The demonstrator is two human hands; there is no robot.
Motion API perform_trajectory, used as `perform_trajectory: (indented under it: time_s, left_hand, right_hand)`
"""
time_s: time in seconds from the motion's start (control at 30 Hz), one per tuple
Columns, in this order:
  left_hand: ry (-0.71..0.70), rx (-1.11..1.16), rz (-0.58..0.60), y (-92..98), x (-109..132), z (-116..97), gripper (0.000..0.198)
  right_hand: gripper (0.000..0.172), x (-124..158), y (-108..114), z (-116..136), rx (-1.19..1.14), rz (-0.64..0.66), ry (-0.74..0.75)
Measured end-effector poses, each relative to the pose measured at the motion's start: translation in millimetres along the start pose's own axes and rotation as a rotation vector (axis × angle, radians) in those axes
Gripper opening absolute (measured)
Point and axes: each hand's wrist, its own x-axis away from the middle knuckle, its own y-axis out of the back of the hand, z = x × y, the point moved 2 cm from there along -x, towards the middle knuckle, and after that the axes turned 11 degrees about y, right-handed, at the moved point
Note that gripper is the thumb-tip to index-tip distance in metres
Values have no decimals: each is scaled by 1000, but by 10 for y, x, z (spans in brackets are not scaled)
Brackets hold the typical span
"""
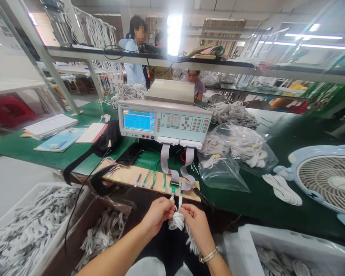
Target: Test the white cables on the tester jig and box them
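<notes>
A coiled white cable (176,221) hangs between my two hands at the front edge of the wooden board (158,180). My left hand (160,212) pinches one of its ends, a white plug at a small green circuit board (174,189). With its fingers closed, my right hand (196,220) grips the other white connector (180,201), upright at the board's edge. More white cable loops hang below the right hand. Grey ribbon cables (166,163) run from the board up to a tester (163,122) with a lit blue screen. Whether the plugs are fully seated I cannot tell.
Cable bundles fill a white bin (40,188) and a brown box (66,234) at left, and another white bin (244,245) at right. Bagged cables (224,168), a loose cable bundle (283,189) and a fan (330,180) lie on the green table. People are beyond the shelf.
</notes>
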Motion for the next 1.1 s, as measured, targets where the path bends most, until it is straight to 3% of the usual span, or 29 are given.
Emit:
perform_trajectory:
  time_s: [0.33,0.47,0.77,1.1]
  left_hand:
    - [-34,83,-99,-73,-13,92,27]
    - [-108,154,-54,-87,-22,132,28]
    - [25,-34,111,-52,-17,-88,42]
    - [-66,-39,12,-123,-69,-151,45]
  right_hand:
    - [31,-22,15,-91,-30,-1,-29]
    - [33,-23,-30,-61,-118,-17,-57]
    - [43,-126,-79,7,-86,86,-191]
    - [58,-306,-102,-156,-12,130,-224]
